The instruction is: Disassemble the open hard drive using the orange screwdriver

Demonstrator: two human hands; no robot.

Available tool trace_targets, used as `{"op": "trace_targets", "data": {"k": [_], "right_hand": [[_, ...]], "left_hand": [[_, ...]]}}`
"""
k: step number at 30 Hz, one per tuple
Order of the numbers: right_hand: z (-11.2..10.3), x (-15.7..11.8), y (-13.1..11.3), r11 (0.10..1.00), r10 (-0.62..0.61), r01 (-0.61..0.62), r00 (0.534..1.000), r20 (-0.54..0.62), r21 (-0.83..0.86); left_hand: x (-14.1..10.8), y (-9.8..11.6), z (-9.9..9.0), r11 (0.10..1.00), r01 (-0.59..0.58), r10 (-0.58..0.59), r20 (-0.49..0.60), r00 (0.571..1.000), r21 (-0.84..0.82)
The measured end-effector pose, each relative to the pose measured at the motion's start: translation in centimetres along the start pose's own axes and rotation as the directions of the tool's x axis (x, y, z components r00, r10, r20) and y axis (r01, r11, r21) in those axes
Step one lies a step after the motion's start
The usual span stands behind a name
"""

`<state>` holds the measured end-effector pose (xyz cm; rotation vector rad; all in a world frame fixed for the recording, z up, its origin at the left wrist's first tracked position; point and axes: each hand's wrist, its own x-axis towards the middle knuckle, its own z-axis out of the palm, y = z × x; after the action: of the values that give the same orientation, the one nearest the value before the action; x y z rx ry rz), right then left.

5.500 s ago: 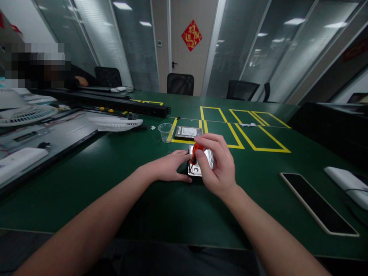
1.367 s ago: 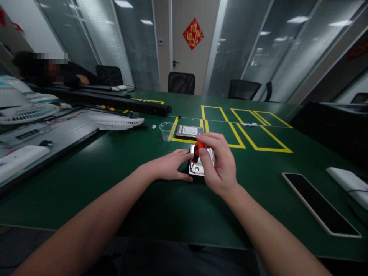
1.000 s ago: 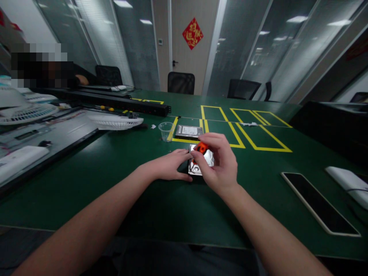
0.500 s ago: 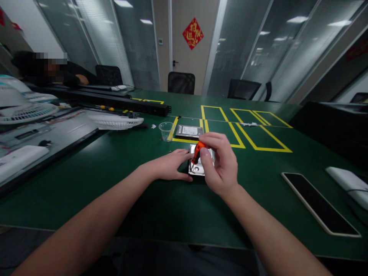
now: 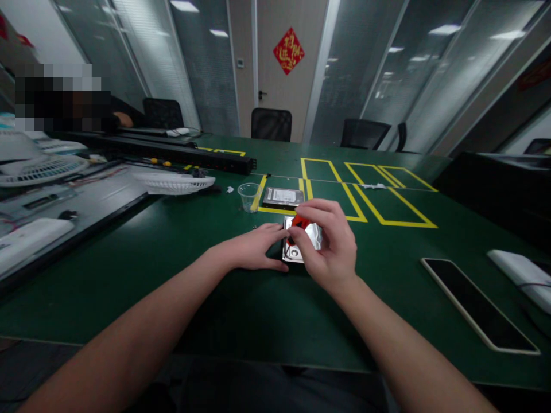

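A silver hard drive (image 5: 314, 234) lies on the green table in front of me. My left hand (image 5: 258, 248) holds it by its left side, the thumb at the near corner and the fingers farther along the edge. An orange and black screwdriver (image 5: 300, 222) is in the closed fingers of my right hand (image 5: 331, 246). It leans over the drive, its shaft pointing down to the lid's near left corner. The tip is too small to make out, and my right hand hides the drive's right part.
Behind the drive are a second hard drive (image 5: 283, 197) and a clear plastic cup (image 5: 249, 198). A phone (image 5: 477, 304) lies to the right. Fan parts (image 5: 172, 182) and a long black bar (image 5: 185, 154) occupy the left. A person (image 5: 124, 119) sits at far left.
My right thumb and fingers have shifted on the screwdriver handle, the thumb moving left and covering more of it. My left hand and the drive stay in place.
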<state>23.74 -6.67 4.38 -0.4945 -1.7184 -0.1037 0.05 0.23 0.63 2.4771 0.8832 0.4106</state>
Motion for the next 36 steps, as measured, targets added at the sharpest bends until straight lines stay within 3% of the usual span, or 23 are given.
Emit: {"op": "trace_targets", "data": {"k": [36], "right_hand": [[-0.12,0.07,-0.46,1.000,0.023,-0.023,0.999,0.029,0.004]], "left_hand": [[-0.01,-0.51,0.30,0.999,-0.028,0.028,-0.020,0.999,-0.022]]}}
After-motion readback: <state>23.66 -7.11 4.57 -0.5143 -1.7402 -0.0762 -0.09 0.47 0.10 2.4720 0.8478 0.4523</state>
